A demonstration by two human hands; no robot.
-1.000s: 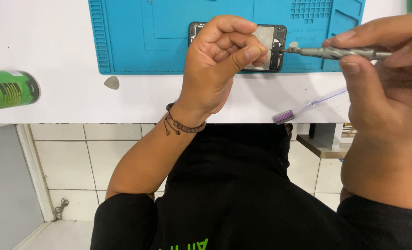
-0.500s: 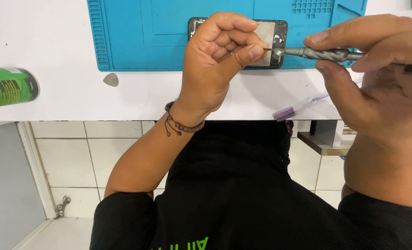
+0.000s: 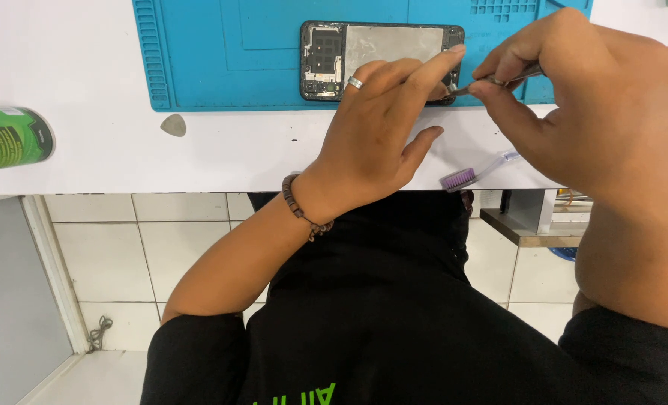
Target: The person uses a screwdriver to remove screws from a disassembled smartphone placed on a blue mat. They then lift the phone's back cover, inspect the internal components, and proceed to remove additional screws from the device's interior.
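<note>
Phone: opened phone (image 3: 382, 58), long axis sideways on blue mat (image 3: 221, 67).
Left hand (image 3: 379, 142): loosely spread, fingertips at the phone's right end.
Right hand (image 3: 596, 112): pinching tweezers (image 3: 499, 78), tip nearest that end.

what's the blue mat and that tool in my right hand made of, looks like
Blue mat: probably silicone or soft rubber, matte, with moulded ridges and compartments. Tool pinched in the right hand: looks like metal, grey with a dull sheen; mostly hidden by fingers, so not certain.
</note>
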